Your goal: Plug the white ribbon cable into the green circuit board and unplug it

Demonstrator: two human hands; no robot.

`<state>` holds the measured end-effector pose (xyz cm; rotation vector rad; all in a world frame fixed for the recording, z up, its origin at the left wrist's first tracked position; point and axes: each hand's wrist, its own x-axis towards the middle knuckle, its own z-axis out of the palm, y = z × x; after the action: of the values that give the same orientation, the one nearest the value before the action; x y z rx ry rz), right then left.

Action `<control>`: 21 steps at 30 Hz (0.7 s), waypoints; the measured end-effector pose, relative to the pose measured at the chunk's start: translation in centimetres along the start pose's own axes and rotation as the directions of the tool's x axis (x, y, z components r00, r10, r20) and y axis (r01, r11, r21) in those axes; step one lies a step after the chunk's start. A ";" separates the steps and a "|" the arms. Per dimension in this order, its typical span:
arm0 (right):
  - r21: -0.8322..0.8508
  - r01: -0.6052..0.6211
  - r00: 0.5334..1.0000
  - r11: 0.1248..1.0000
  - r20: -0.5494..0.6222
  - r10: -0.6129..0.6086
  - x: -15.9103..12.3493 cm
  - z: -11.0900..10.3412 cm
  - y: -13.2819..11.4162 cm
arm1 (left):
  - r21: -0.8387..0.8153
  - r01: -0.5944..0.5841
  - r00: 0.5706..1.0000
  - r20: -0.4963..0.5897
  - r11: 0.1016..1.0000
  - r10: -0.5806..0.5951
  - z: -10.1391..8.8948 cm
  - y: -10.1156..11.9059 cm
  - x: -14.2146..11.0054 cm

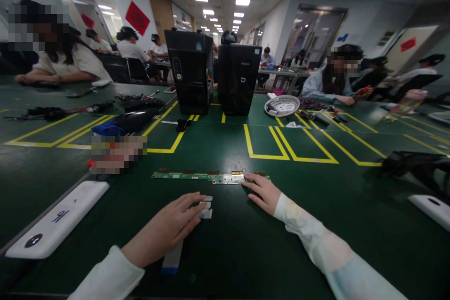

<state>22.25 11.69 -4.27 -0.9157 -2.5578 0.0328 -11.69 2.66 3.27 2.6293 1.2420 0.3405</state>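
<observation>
A long, narrow green circuit board (190, 176) lies crosswise on the dark green table, with copper-coloured tabs along its far edge. My right hand (265, 192) rests at its right part, fingers spread and fingertips touching it. Nearer to me, my left hand (172, 222) is laid over a flat white ribbon cable (172, 258), palm down, fingers stretched out. The cable's blue-tipped end shows below that hand, and pale pieces of it show beyond the fingertips. The middle of the cable is hidden under my palm.
Two black computer towers (191, 72) stand at the back. A white device (58, 220) lies at left, another (432, 211) at right. Yellow tape (269, 156) marks the table. A white basket (281, 105) and dark cables lie farther off. People sit on both sides.
</observation>
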 end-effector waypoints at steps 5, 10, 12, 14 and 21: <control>0.014 -0.016 1.000 1.000 0.017 0.016 0.1 -0.4 -0.3 | -0.004 -0.111 0.991 0.077 0.994 0.111 1.0 0.5 1.5; 0.018 -0.027 0.999 0.999 0.019 0.026 0.1 -0.5 -0.4 | -0.022 -0.109 0.991 0.079 0.994 0.111 2.6 2.1 3.9; 0.012 -0.021 1.000 1.000 0.009 0.021 0.1 -0.3 -0.3 | -0.014 -0.097 0.992 0.085 0.995 0.098 3.2 2.9 5.2; 0.009 -0.011 1.000 1.000 -0.003 0.011 0.1 -0.1 -0.3 | -0.015 -0.073 0.993 0.087 0.997 0.074 3.7 3.7 6.4; 0.027 -0.030 0.999 0.999 0.013 0.030 -0.1 -0.3 -0.5 | 0.006 -0.010 0.997 0.072 1.000 0.010 4.4 4.7 7.2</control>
<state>22.16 11.16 -3.92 -0.9464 -2.5486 0.0820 -2.48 4.93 1.27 2.6288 1.2097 0.2420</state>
